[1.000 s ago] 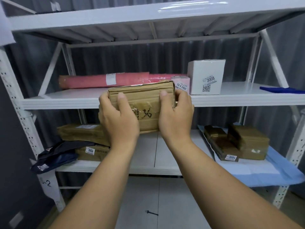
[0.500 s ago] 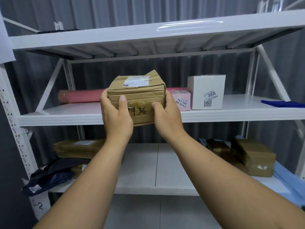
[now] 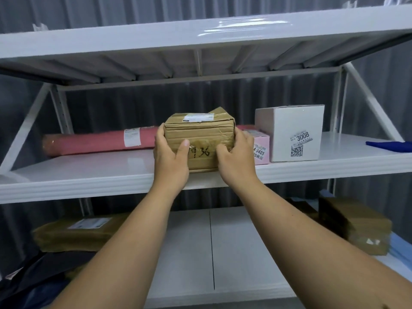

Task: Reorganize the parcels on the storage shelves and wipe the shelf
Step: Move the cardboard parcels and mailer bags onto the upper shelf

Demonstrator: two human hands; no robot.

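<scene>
A brown cardboard parcel [image 3: 200, 134] with tape and black handwriting on its front sits at the front of the middle shelf [image 3: 89, 172]. My left hand [image 3: 170, 160] grips its left side and my right hand [image 3: 236, 158] grips its right side and lower corner. Behind it lies a long pink roll [image 3: 98, 142]. To its right stand a small pink box [image 3: 259, 147] and a white box [image 3: 292, 132] labelled 3008. A blue cloth [image 3: 390, 146] lies at the shelf's far right.
The lower shelf [image 3: 211, 253] holds a flat brown parcel [image 3: 75, 234] and a dark bag [image 3: 33, 277] at left, brown parcels [image 3: 354, 224] on a blue sheet at right. The top shelf [image 3: 200, 41] overhangs closely. White diagonal braces flank both sides.
Both hands raised the brown parcel from below the middle shelf and moved it forward onto that shelf's front. The camera tilted upward.
</scene>
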